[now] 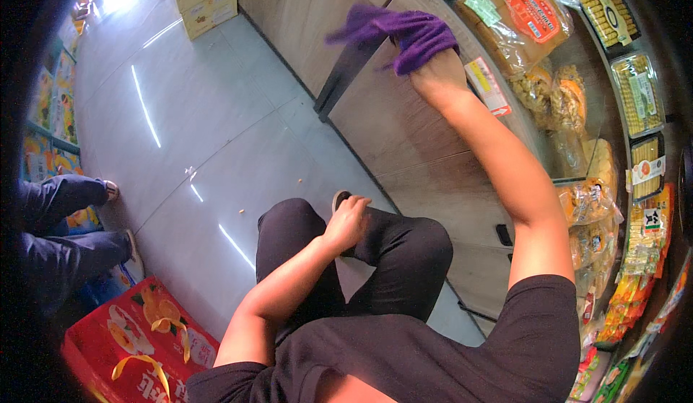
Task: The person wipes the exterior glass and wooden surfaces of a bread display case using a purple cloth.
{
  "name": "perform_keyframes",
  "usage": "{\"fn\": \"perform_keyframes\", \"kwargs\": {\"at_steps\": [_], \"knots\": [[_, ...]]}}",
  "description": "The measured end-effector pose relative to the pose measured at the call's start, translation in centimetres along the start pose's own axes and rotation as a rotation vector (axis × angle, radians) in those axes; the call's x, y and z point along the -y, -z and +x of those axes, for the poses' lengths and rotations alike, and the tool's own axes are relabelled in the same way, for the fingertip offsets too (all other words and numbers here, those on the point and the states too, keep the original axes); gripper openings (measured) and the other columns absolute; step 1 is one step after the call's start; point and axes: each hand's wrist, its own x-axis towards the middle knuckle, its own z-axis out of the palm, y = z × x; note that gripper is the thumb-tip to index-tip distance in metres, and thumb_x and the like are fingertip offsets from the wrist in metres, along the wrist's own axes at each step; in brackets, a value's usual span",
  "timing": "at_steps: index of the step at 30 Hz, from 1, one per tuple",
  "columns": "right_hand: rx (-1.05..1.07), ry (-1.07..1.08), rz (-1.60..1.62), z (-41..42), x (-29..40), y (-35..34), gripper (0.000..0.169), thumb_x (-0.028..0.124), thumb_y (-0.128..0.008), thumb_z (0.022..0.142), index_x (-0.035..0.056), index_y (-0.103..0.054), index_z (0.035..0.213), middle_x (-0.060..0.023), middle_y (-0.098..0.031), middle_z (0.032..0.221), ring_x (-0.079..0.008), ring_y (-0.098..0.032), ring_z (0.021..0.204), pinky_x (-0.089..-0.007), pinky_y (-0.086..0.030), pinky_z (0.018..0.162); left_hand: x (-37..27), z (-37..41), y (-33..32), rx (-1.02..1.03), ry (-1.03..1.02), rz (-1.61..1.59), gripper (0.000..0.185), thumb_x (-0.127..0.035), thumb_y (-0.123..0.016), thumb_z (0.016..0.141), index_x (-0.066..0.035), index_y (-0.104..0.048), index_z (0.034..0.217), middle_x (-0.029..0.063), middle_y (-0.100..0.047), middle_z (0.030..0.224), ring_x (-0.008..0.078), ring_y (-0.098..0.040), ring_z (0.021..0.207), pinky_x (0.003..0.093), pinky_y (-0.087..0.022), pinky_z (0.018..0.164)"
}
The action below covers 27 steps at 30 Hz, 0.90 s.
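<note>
A purple cloth [414,37] is bunched in my right hand [441,75], one end trailing off blurred to the left. My right arm reaches out over the wood-grain front [411,110] of a display shelf, near its upper edge and a dark vertical trim strip [352,67]. Whether the cloth touches the panel I cannot tell. Bent fingers curl on my left hand [349,221], which hangs over my crouched legs in black trousers [414,246]. No object shows in it, though its palm side is hidden.
At right, shelves carry a packaged bread loaf [501,24], bagged snacks [568,97] and trays of rolled biscuits [639,94]. A price label [487,86] sits on the shelf edge. Left are a red gift box [130,338] and another person's legs [70,202]. Yellow cartons [208,2] stand ahead.
</note>
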Motion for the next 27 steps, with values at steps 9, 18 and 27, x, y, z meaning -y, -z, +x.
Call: {"fn": "perform_keyframes", "kwargs": {"at_steps": [9,18,27], "knots": [[0.527,0.095,0.38,-29.0,11.2,-3.5,0.034,0.017,-0.05,0.075,0.0016,-0.063,0.102,-0.0104,-0.062,0.091,-0.0242,-0.06,0.081,-0.0385,-0.047,0.071,1.6,-1.3,3.3,-0.081,0.151,-0.031,0.034,-0.008,-0.061,0.082,-0.002,-0.052,0.114,0.0176,-0.056,0.107,0.0342,-0.059,0.098,0.0393,-0.049,0.081],[0.336,0.038,0.27,-5.2,12.6,-15.1,0.022,0.018,-0.047,0.08,0.0072,-0.062,0.092,-0.0056,-0.06,0.084,-0.0206,-0.059,0.075,-0.0346,-0.045,0.062,1.4,-2.7,6.2,-0.096,0.274,-0.134,0.035,-0.009,-0.061,0.083,-0.001,-0.052,0.116,0.0188,-0.057,0.106,0.0331,-0.059,0.098,0.0389,-0.048,0.085],[0.652,0.133,0.379,-22.4,23.7,-22.1,0.031,0.016,-0.046,0.085,0.0016,-0.057,0.11,-0.0119,-0.062,0.109,-0.0258,-0.06,0.097,-0.0376,-0.047,0.085,-0.1,-3.6,7.7,-0.18,0.284,-0.162,0.031,-0.005,-0.061,0.085,-0.003,-0.053,0.115,0.0158,-0.059,0.105,0.0278,-0.061,0.095,0.0355,-0.05,0.081]]}}
